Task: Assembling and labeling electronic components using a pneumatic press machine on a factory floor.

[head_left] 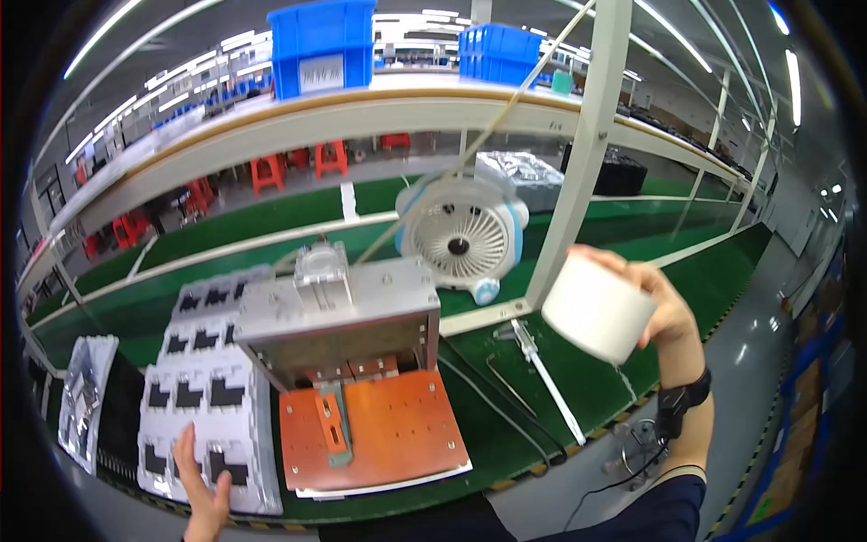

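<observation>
My right hand [673, 307] is raised at the right, fingers wrapped round a plain white cylinder [598, 312]; its kind I cannot make out. At the lower left my left hand [203, 497] has its fingers apart and holds nothing. It is over the near end of a white tray [209, 429] with black shapes in its several pockets. Between the hands stands a metal press-like fixture [339, 334] with an orange base plate [388, 434]. A slotted orange and grey piece [334, 425] lies on that plate.
A white and blue fan [461, 239] stands behind the fixture, beside an upright post [587, 144]. A caliper [549, 384], a hex key [510, 387] and dark cables [488, 406] lie on the green bench mat. Blue bins [323, 45] sit on the shelf above.
</observation>
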A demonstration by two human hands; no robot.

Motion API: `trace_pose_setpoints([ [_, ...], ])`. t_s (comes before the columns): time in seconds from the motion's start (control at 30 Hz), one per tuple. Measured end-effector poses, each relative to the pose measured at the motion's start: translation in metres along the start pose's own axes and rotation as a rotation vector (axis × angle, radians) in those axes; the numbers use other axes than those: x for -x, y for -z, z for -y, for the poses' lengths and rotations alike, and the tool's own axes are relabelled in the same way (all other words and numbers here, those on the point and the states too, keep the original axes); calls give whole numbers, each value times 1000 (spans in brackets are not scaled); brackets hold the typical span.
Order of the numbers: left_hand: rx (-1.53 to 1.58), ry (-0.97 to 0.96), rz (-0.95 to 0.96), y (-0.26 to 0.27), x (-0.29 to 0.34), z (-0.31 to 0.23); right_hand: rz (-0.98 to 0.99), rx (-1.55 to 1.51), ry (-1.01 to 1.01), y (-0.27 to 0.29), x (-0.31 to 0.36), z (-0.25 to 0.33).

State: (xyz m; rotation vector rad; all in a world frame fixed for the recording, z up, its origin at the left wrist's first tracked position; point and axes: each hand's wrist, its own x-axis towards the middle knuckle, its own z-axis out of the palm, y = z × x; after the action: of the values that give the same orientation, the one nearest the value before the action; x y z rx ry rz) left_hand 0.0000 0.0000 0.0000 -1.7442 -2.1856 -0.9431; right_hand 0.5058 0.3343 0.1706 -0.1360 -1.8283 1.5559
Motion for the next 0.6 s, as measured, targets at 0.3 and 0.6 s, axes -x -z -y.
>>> trace_pose_setpoints([
  [0.3,537,-551,167,2,-75,-122,251,-609,-161,-80,36,-130],
  [0.6,662,-594,289,-24,-74,-195,161,-792,-455,-165,29,-156],
])
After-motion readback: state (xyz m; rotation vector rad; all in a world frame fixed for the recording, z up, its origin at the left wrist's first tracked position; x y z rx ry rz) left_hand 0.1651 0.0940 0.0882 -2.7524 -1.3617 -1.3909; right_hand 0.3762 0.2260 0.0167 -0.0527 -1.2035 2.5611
